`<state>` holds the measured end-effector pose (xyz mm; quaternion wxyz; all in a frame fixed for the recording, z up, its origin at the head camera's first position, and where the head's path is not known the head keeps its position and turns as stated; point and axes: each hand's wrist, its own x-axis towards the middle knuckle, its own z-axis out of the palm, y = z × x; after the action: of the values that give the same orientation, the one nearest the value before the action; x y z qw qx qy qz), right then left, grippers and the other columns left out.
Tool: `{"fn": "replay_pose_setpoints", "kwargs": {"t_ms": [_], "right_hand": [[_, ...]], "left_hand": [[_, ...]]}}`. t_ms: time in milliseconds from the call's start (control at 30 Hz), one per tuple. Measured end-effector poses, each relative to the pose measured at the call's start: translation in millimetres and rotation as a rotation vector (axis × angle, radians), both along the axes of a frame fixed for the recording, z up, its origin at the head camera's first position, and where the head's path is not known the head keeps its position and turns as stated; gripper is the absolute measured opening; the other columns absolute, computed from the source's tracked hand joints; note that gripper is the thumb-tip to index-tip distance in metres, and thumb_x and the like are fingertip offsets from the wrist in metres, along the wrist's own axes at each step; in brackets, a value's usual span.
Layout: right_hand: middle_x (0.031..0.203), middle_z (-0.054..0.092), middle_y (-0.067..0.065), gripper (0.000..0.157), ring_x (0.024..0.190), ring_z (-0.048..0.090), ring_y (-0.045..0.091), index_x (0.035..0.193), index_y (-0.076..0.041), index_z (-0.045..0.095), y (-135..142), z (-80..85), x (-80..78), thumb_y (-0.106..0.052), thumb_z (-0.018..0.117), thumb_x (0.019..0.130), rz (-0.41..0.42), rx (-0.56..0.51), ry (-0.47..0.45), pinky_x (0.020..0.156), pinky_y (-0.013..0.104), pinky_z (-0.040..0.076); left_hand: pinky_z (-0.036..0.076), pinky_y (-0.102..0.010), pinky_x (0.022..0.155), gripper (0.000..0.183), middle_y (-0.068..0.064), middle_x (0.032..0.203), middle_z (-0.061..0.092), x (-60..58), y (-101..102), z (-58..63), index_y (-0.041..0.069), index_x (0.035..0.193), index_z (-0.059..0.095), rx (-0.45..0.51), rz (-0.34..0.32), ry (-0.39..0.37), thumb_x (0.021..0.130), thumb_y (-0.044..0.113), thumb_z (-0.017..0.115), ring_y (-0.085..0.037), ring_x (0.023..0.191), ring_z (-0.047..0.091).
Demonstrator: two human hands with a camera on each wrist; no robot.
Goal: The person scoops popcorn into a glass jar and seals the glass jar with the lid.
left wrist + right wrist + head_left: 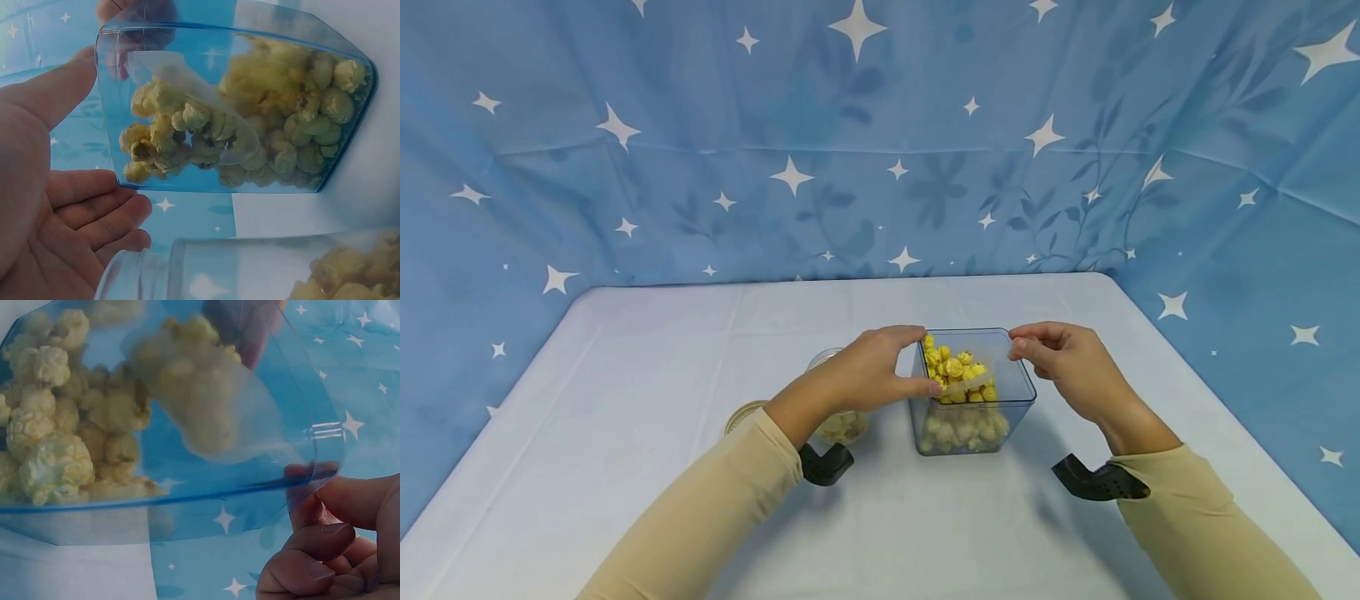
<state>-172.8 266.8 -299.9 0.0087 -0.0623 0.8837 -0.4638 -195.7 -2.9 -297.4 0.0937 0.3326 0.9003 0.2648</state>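
A clear bluish plastic container [1022,403] of yellow popcorn [953,367] stands on the table, paler pieces showing through its lower wall. My left hand [872,367] holds its left side, thumb at the near corner and fingers at the far one. At the right rim, my right hand [1067,367] pinches the handle end of a translucent whitish scoop [250,419] between thumb and forefinger. The scoop reaches down inside the container, with popcorn in its bowl, as the left wrist view shows through the wall.
Left of the container, partly hidden behind my left arm, stands a clear jar [844,427] with popcorn inside. A round gold-coloured lid [742,414] lies further left, mostly covered by my forearm. A star-patterned blue cloth [880,208] hangs behind the white table [647,358].
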Motion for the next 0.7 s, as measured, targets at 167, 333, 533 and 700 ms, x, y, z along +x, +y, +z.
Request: {"fn": "replay_pose_setpoints", "kwargs": {"t_ms": [167, 333, 533, 700], "right_hand": [[0.096, 0.062, 0.011, 0.041, 0.084, 0.053, 0.021, 0.114, -0.001, 0.057, 3, 0.5, -0.8, -0.035, 0.05, 0.092, 0.003, -0.011, 0.012, 0.069, 0.03, 0.047], [0.095, 0.061, 0.01, 0.04, 0.081, 0.049, 0.021, 0.116, 0.001, 0.054, 9, -0.5, -2.3, -0.031, 0.048, 0.093, -0.007, -0.053, 0.01, 0.066, 0.025, 0.046], [0.087, 0.058, 0.003, 0.038, 0.072, 0.044, 0.017, 0.115, 0.005, 0.051, 15, -2.9, -4.4, -0.026, 0.049, 0.093, 0.008, -0.167, 0.006, 0.062, 0.025, 0.043], [0.082, 0.058, 0.001, 0.025, 0.064, 0.04, 0.015, 0.106, -0.002, 0.055, 19, -0.8, -3.9, -0.022, 0.052, 0.092, 0.036, -0.33, -0.007, 0.057, 0.024, 0.039]], "left_hand": [[0.029, -0.033, 0.101, 0.08, 0.0, 0.141, 0.031, -0.4, 1, -0.3, 0.012, 0.14, 0.031, -0.007, 0.002, 0.007, 0.078, 0.057, 0.057, -0.016, 0.128, 0.029], [0.029, -0.033, 0.1, 0.079, 0.001, 0.141, 0.031, -0.1, 1, -0.3, 0.014, 0.14, 0.031, -0.007, 0.005, 0.003, 0.078, 0.056, 0.057, -0.015, 0.128, 0.029], [0.03, -0.033, 0.1, 0.079, 0.002, 0.141, 0.031, -0.8, 1, -1.3, 0.015, 0.14, 0.031, -0.008, 0.008, 0.001, 0.078, 0.058, 0.056, -0.014, 0.127, 0.029], [0.03, -0.032, 0.1, 0.08, 0.001, 0.141, 0.032, -0.7, 1, -0.8, 0.014, 0.14, 0.031, -0.001, 0.005, 0.005, 0.078, 0.057, 0.057, -0.014, 0.127, 0.03]]}}
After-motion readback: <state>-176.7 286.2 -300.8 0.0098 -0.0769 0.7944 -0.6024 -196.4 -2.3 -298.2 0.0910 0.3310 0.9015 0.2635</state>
